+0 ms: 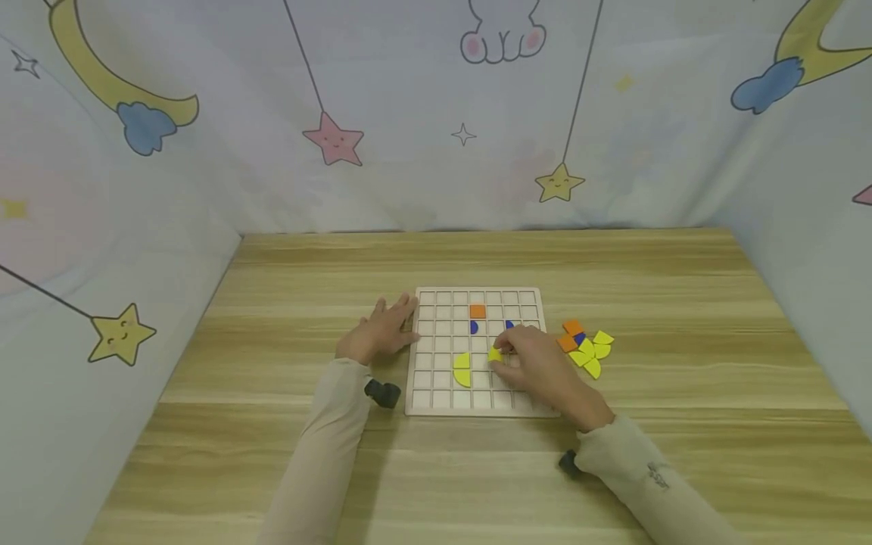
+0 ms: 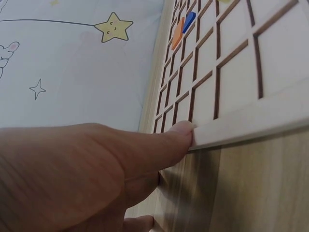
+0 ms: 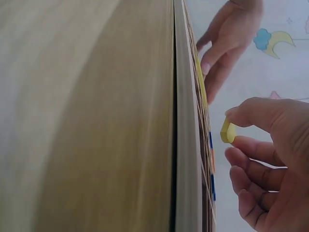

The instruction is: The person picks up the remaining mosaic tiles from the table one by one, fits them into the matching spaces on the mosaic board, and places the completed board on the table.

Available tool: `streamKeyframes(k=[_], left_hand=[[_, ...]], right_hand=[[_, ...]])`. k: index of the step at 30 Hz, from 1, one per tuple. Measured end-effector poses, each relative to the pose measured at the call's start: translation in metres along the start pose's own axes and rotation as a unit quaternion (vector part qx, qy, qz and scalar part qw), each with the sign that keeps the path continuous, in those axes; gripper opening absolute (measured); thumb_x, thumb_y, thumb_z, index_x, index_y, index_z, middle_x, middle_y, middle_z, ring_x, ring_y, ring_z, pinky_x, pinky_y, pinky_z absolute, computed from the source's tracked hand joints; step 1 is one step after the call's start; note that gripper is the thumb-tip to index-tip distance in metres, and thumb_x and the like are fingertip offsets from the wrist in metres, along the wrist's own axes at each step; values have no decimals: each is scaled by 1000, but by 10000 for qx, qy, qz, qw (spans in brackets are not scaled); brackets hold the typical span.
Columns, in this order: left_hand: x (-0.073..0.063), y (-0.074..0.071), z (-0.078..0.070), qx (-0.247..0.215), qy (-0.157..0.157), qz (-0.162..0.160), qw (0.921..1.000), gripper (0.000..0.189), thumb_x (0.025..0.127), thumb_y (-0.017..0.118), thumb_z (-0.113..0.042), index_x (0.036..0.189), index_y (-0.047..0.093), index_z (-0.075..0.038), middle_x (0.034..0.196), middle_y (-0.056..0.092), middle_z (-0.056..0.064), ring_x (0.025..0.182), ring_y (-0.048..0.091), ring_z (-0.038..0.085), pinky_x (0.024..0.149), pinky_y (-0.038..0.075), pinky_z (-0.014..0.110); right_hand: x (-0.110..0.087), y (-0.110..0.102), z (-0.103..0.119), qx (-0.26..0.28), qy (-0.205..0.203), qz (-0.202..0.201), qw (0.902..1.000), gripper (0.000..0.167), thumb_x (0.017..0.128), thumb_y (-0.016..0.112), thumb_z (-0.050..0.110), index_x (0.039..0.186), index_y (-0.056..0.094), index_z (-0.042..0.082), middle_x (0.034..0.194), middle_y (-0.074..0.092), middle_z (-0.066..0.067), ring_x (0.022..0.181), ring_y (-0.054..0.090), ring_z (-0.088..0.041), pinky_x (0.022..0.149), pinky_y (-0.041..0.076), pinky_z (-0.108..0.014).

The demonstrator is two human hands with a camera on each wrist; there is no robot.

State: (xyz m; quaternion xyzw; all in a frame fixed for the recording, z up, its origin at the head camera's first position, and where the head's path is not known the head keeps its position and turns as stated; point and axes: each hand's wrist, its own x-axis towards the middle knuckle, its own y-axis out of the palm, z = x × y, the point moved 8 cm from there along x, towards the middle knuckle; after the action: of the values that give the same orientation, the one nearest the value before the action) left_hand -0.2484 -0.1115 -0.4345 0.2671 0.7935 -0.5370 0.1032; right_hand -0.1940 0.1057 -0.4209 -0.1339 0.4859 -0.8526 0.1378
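Observation:
A square wooden grid board (image 1: pixel 443 397) lies on the table. In its cells sit an orange square tile (image 1: pixel 478 311), two blue tiles, one of them a blue half-round tile (image 1: pixel 474 327), and two yellow quarter-round tiles (image 1: pixel 462 369). Between thumb and index finger my right hand (image 1: pixel 541 367) pinches a yellow tile (image 3: pixel 228 131), held above the board's surface in the right wrist view. The right hand covers part of the board's right side. My left hand (image 1: pixel 384 331) rests at the board's left edge, and its thumb (image 2: pixel 181 133) touches the rim with the fingers extended.
To the right of the board lies a loose pile of yellow tiles (image 1: pixel 602 350), with orange tiles (image 1: pixel 568 344) and a blue tile (image 1: pixel 580 339). A patterned cloth (image 1: pixel 422 189) stands behind the wooden table (image 1: pixel 327 257) and along both sides.

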Motion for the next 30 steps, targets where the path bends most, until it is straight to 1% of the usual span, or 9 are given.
streamKeyframes(k=[2,6,10,19,26,30], left_hand=[[0,0,0,2,-1,-6,10000,70,99,51,-30,155,11,-15,162,1,8,145,-5,44,110,7,70],[0,1,1,-10,-3,-8,10000,70,99,51,-29,155,11,-15,162,1,8,145,-5,44,110,7,71],[0,2,2,-18,1,10,10000,70,100,50,-29,155,10,-15,162,0,8,145,-6,44,110,7,71],[1,2,1,-25,-3,-10,10000,70,99,51,-30,155,10,-15,162,0,7,145,-6,44,110,7,71],[1,1,1,-18,-2,-42,10000,70,99,51,-30,155,11,-16,162,1,6,145,-6,44,110,7,71],[2,2,1,-21,1,-8,10000,71,99,51,-30,155,10,-16,162,0,6,145,-7,44,110,6,70]], right_hand=[[1,4,4,12,10,107,9999,22,82,70,27,98,67,12,91,63,4,83,54,-12,77,49,-30],[4,14,10,-45,-35,337,9994,18,82,68,24,95,65,12,86,59,5,81,50,-12,74,45,-28],[7,18,14,-66,-25,447,9990,17,83,67,24,94,63,12,84,57,5,81,49,-13,73,43,-28],[12,22,19,56,-27,446,9990,18,88,69,23,100,66,10,89,61,4,84,52,-12,78,47,-30],[12,21,23,13,-211,390,9990,16,87,69,20,100,68,9,88,61,4,81,52,-10,76,48,-29],[10,19,25,-89,-330,306,9989,16,87,68,16,100,70,7,90,63,1,84,55,-13,78,50,-30]])
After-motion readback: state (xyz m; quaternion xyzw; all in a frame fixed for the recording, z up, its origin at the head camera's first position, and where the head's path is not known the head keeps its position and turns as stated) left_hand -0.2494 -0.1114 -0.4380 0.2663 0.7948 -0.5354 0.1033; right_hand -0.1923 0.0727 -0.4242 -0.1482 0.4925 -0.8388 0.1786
